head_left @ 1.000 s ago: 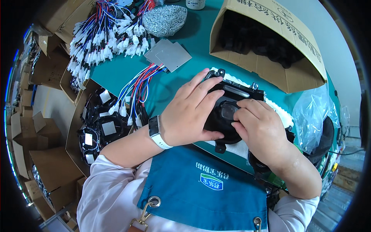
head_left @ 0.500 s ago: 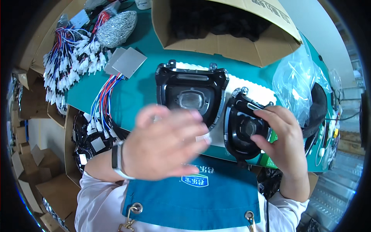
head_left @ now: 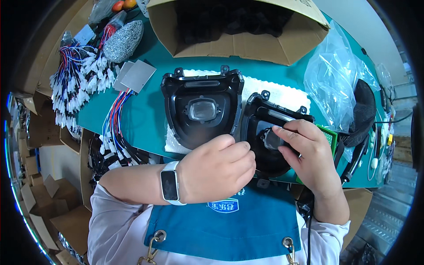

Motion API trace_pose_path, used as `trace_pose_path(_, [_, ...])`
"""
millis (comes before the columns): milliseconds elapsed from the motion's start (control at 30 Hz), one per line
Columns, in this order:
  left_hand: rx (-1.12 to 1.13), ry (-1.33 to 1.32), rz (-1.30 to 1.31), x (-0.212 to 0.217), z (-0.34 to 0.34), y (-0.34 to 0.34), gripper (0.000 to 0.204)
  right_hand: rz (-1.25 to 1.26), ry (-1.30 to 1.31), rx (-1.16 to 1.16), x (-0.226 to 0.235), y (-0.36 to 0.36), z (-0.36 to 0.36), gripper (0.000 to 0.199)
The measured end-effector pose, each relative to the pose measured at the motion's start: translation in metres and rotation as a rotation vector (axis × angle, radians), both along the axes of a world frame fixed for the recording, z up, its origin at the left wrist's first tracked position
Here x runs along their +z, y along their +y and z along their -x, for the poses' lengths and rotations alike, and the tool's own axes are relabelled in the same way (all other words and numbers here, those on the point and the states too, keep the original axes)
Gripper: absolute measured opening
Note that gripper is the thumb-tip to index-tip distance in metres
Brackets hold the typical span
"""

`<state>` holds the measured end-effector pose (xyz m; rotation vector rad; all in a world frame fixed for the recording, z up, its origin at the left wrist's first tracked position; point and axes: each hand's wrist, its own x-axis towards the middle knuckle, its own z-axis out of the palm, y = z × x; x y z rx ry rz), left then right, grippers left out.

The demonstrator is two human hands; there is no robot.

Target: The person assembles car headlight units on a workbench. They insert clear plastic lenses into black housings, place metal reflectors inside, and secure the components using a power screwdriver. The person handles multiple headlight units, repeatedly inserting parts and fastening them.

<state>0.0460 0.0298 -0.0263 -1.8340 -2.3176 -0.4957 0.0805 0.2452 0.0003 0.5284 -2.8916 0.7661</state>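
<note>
Two black plastic lamp housings with clear lenses lie on a white foam pad [head_left: 282, 95] on the green table. The left housing [head_left: 201, 108] lies flat and untouched. On the right housing [head_left: 265, 137], tilted toward me, my right hand [head_left: 309, 152] grips the front, its fingers over the lens. My left hand [head_left: 218, 170], with a white smartwatch on its wrist, is curled in a loose fist at that housing's left rim; whether it holds anything small is hidden.
An open cardboard box [head_left: 238, 33] stands at the back. Bundles of coloured wires with white connectors [head_left: 79, 84] lie at the left, beside grey metal plates [head_left: 137, 75] and a bag of screws [head_left: 123, 35]. A clear plastic bag [head_left: 340, 79] sits at the right.
My left hand has dropped from in front of the camera to the right housing's rim. The view has shifted, and both housings now lie side by side in plain sight.
</note>
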Motion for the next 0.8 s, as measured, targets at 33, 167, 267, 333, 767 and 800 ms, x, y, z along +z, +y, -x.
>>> trace_pose_path(33, [-0.001,-0.017,-0.038,0.002,0.0,0.0,0.022,0.004,0.009,-0.004,-0.001,0.001,-0.001,0.04])
trace_pose_path(167, [0.04,-0.077,-0.084,0.031,0.015,-0.021,0.03,0.095,0.073,-0.155,0.017,0.002,-0.005,0.049])
trace_pose_path(267, [0.275,0.029,-0.124,0.057,0.054,-0.063,0.03,0.136,0.36,-0.43,0.025,0.031,-0.034,0.05])
trace_pose_path(333, [0.575,0.062,-0.156,0.051,0.094,-0.095,0.035,0.17,0.438,-0.639,0.035,0.065,-0.058,0.043])
trace_pose_path(767, [0.6,0.046,0.48,0.017,0.145,-0.142,0.072,-0.289,0.099,-1.157,-0.099,0.236,-0.119,0.055])
trace_pose_path(800, [0.589,0.036,0.499,0.016,0.149,-0.143,0.071,-0.259,0.049,-1.177,-0.098,0.245,-0.117,0.055])
